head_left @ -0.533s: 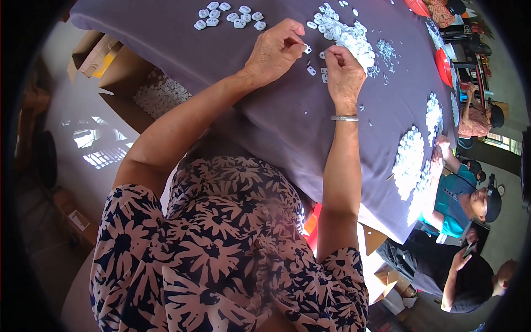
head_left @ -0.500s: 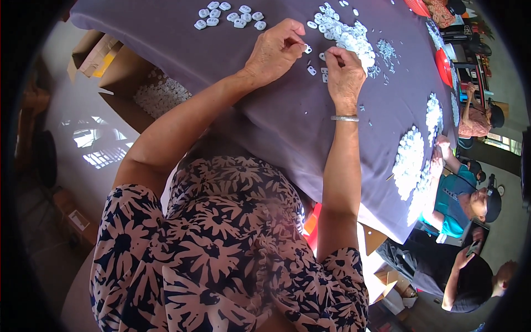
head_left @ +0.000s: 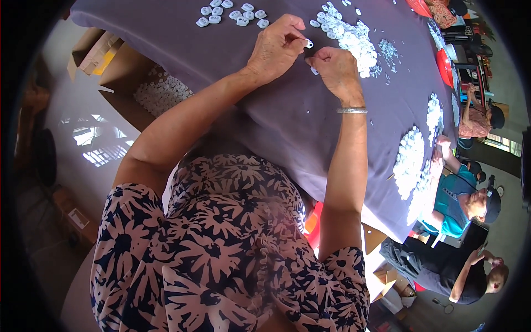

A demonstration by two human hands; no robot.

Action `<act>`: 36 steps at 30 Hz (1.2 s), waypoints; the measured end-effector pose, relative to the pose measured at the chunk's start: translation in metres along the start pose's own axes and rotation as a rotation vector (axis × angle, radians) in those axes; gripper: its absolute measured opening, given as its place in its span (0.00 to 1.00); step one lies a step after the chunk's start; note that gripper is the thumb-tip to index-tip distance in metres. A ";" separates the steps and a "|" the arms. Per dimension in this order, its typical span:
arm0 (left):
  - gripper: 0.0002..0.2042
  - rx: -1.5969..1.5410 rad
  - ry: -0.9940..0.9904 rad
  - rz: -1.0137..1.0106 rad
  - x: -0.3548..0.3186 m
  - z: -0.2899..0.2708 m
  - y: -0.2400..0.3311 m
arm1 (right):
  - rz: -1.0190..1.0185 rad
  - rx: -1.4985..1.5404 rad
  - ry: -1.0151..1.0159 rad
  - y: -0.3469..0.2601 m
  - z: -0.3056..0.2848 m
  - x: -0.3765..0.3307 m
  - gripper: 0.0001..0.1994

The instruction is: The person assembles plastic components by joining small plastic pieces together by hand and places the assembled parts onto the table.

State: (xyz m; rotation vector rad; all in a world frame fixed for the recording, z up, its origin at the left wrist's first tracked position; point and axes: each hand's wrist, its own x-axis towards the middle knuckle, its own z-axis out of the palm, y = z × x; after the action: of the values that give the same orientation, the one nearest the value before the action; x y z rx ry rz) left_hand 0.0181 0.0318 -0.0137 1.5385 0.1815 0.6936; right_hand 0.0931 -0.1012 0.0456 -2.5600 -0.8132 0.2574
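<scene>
My left hand (head_left: pixel 279 45) pinches a small white plastic piece with holes (head_left: pixel 309 43) between thumb and fingertips, above the purple-grey tablecloth (head_left: pixel 265 110). Close to its right, my right hand (head_left: pixel 337 67) has thumb and fingers pressed together; whatever they hold is hidden. Under those fingers a loose white piece (head_left: pixel 314 71) partly shows. Beyond my right hand spreads a heap of white plastic pieces (head_left: pixel 357 44). Small grey screw-like parts (head_left: pixel 389 51) lie scattered to the right of that heap. At the far left, several white pieces (head_left: pixel 241 21) sit in two loose groups.
An open cardboard box (head_left: pixel 119 102) holding white pieces stands below the table's left edge. More white heaps (head_left: pixel 409 160) lie along the right side. A red basin (head_left: pixel 443 67) is at the far right. Other people sit at the table, and one person in black (head_left: pixel 442 271) stands at right.
My right hand has moved left toward my left hand, its fingers now over the spot where loose pieces lay. My left hand keeps its pinch on the white piece, nearly still.
</scene>
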 end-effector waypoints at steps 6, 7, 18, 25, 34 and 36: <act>0.13 -0.056 -0.063 -0.022 -0.002 0.001 0.005 | -0.053 0.465 0.151 0.011 0.009 -0.001 0.07; 0.13 -0.056 -0.063 -0.025 -0.002 0.001 0.004 | -0.053 0.688 0.176 0.010 0.010 0.001 0.05; 0.13 -0.123 -0.109 -0.004 -0.002 0.000 0.008 | -0.113 1.208 0.216 0.002 0.028 0.003 0.08; 0.13 -0.121 -0.107 -0.020 -0.002 0.000 0.009 | -0.092 1.199 0.189 0.001 0.029 0.001 0.07; 0.13 -0.150 -0.061 -0.013 -0.003 0.000 0.013 | -0.092 1.095 0.216 0.000 0.030 0.000 0.08; 0.13 -0.125 -0.043 -0.012 -0.003 0.000 0.012 | -0.150 1.098 0.217 -0.001 0.032 0.001 0.07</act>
State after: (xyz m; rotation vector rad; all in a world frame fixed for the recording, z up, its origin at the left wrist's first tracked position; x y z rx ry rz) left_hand 0.0121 0.0288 -0.0033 1.4299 0.1128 0.6496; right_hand 0.0839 -0.0888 0.0173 -1.4595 -0.5406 0.2686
